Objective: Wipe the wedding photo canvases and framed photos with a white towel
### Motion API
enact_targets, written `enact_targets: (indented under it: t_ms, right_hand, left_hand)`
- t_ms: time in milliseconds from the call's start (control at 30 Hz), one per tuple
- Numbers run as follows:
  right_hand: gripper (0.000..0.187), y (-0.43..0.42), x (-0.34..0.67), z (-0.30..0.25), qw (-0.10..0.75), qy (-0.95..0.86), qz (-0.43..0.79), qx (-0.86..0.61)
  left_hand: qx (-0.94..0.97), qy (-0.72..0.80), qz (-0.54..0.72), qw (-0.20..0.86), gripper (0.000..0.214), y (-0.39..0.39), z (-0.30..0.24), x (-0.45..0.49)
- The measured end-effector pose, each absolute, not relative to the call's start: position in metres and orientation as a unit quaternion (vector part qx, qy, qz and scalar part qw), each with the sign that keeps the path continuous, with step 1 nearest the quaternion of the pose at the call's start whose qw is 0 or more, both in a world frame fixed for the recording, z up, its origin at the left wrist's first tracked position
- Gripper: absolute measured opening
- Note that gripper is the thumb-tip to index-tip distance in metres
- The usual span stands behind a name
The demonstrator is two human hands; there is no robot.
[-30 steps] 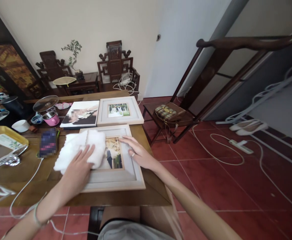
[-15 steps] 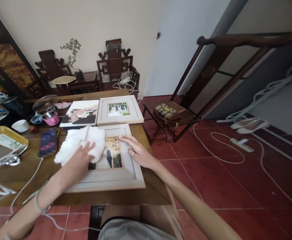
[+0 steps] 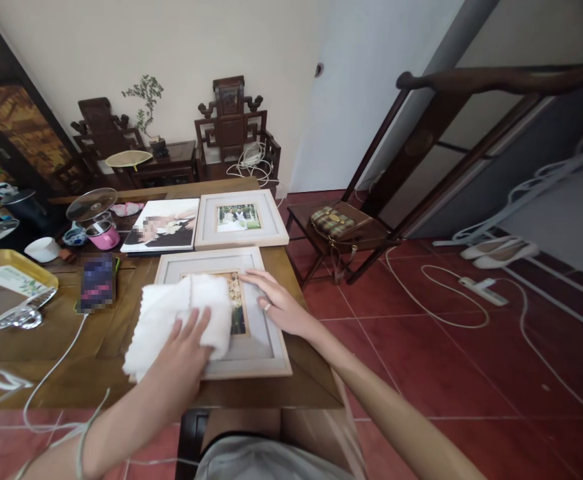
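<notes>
A folded white towel (image 3: 164, 313) lies over the left part of a picture frame (image 3: 266, 353) on the table. My left hand (image 3: 184, 350) is on the towel, its fingers over the top, holding it against the frame; its thumb is mostly hidden. Part of the photo (image 3: 238, 313) in the frame shows to the right of the towel, the rest covered. My right hand (image 3: 278, 300), with a ring on one finger, rests on the frame's right side, fingers stretched out and holding nothing.
Behind lie a second framed photo (image 3: 266, 223) and a flat picture (image 3: 171, 240). To the left are a phone (image 3: 96, 287) with a cable, a hair clip (image 3: 26, 313), a bottle (image 3: 16, 273), a white cup (image 3: 42, 249) and a pink mug (image 3: 104, 237). A chair (image 3: 366, 227) bears a bag (image 3: 332, 221).
My left hand has slid the towel to the right and toward me, covering more of the photo. My right hand stays in place on the frame.
</notes>
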State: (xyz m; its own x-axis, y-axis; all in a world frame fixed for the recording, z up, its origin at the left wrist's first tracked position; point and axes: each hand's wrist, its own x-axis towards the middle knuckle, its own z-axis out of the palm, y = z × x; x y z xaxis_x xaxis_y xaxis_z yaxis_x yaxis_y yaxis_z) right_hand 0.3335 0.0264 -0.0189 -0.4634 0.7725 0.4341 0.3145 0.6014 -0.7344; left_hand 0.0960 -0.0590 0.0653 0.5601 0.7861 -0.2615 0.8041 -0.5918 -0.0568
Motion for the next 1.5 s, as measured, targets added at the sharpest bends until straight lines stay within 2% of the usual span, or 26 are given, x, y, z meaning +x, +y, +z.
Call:
enact_targets:
  t_ms: [167,333,433,600,800,1000,1267,1367,1500]
  right_hand:
    - [0.050,0.027,0.334,-0.020,0.389,-0.802,0.298,-0.342]
    - [0.047,0.028,0.335,-0.020,0.392,-0.801,0.299,-0.339]
    - [0.045,0.029,0.336,-0.022,0.392,-0.803,0.296,-0.338]
    - [0.045,0.030,0.336,-0.023,0.393,-0.806,0.290,-0.336]
    - [0.047,0.029,0.335,-0.021,0.395,-0.812,0.282,-0.325]
    - [0.046,0.030,0.335,-0.024,0.397,-0.810,0.279,-0.329]
    - [0.045,0.030,0.335,-0.020,0.405,-0.813,0.272,-0.318]
    - [0.049,0.029,0.336,-0.021,0.404,-0.809,0.278,-0.325]
    - [0.059,0.028,0.335,-0.021,0.404,-0.791,0.296,-0.352]
  left_hand:
    - [0.860,0.498,-0.104,-0.045,0.040,0.009,0.065,0.104]
    - [0.861,0.495,-0.085,-0.079,0.039,0.047,0.061,0.104]
    - [0.869,0.476,-0.120,-0.058,0.041,0.036,0.064,0.110]
    - [0.865,0.454,-0.213,0.024,0.039,-0.026,0.086,0.120]
    - [0.886,0.386,-0.227,0.118,0.028,-0.084,0.103,0.118]
    - [0.875,0.436,-0.194,0.082,0.036,-0.054,0.092,0.126]
    - [0.878,0.470,-0.068,-0.061,0.039,0.030,0.058,0.124]
    - [0.886,0.456,-0.057,-0.066,0.042,0.032,0.052,0.129]
    - [0.900,0.429,-0.077,-0.015,0.048,0.016,0.054,0.142]
